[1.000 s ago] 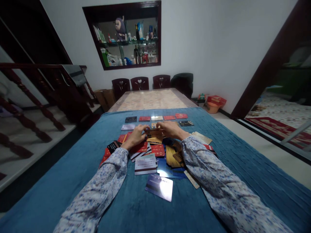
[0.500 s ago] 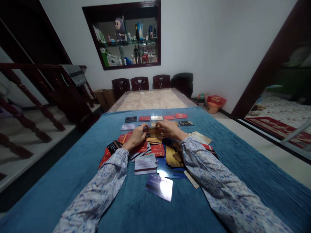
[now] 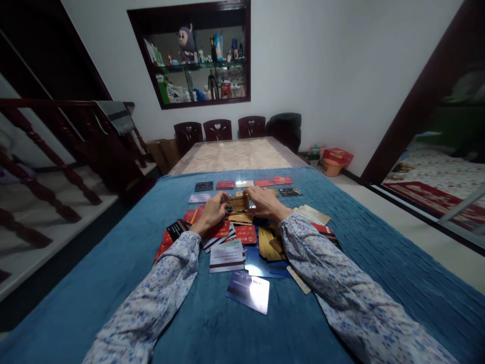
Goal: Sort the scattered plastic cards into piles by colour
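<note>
Your left hand [image 3: 212, 213] and right hand [image 3: 265, 203] pinching a tilted gold card [image 3: 239, 203]; overlapping cards [image 3: 227, 257] nearby on blue cloth [image 3: 204, 323]

Centre of the frame: held card [image 3: 238, 204] between left hand [image 3: 212, 212] and right hand [image 3: 265, 202], over a pile of cards [image 3: 244, 235] on the cloth [image 3: 235, 336]; one single card [image 3: 249, 292] lies before the pile, card rows [image 3: 225, 185] behind; the cloth covers the near part of the table [image 3: 231, 155], chairs [image 3: 217, 130] stand beyond its far end, below the wall niche [image 3: 202, 63], railing [image 3: 41, 103] at the left edge
</note>
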A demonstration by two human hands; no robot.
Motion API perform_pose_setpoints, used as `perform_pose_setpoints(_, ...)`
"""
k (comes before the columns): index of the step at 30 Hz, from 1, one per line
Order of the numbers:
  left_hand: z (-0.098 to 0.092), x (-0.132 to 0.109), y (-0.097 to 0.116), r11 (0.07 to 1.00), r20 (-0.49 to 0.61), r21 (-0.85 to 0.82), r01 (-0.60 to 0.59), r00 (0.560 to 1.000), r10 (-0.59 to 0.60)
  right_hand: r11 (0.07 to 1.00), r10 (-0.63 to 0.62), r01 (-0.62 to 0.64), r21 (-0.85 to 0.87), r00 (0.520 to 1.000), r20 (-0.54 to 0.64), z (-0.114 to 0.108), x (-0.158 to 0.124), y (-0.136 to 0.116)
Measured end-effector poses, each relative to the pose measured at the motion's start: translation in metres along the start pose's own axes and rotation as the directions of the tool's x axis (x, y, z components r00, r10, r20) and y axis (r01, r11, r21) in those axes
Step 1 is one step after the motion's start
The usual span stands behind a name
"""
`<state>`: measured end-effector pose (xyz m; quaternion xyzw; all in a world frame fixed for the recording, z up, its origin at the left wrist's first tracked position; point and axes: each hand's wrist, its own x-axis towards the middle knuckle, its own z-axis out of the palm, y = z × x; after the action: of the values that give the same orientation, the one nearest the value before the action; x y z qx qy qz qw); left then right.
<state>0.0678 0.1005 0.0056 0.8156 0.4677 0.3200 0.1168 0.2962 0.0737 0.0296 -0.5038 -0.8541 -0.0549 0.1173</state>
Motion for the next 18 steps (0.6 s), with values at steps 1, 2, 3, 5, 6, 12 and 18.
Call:
perform_pose_setpoints(1,0.000,0.000,0.000,1.000,-0.001,0.000,0.000,1.000,0.000,1.000,0.005,-0.005,-0.007,1.000,-0.009,0.001,0.000,0.000)
perform_pose_setpoints(2,0.000,0.000,-0.001,1.000,-0.003,0.001,-0.002,1.000,0.002,1.000,0.009,-0.010,-0.015,1.000,-0.016,0.001,0.000,0.000)
perform_pose_setpoints(3,0.000,0.000,-0.001,1.000,-0.006,0.002,-0.005,1.000,0.005,1.000,0.011,-0.011,-0.021,1.000,-0.021,0.002,0.000,-0.001)
perform_pose_setpoints(5,0.001,0.000,-0.001,1.000,-0.012,0.004,-0.009,1.000,0.009,0.999,0.000,-0.001,-0.033,1.000,-0.028,0.003,0.000,-0.001)
perform_pose_setpoints(6,0.001,0.000,-0.001,1.000,-0.012,0.002,-0.008,1.000,0.008,0.999,-0.007,0.006,-0.038,0.999,-0.033,0.003,-0.001,0.000)
perform_pose_setpoints(12,0.002,0.001,-0.005,0.999,0.000,0.018,-0.041,0.999,0.041,0.999,-0.028,0.023,-0.046,0.993,-0.112,0.007,-0.001,0.004)
perform_pose_setpoints(18,0.005,0.001,-0.010,0.990,0.012,0.090,-0.109,0.994,0.108,0.997,-0.063,0.066,0.024,0.990,-0.127,0.014,0.002,0.015)
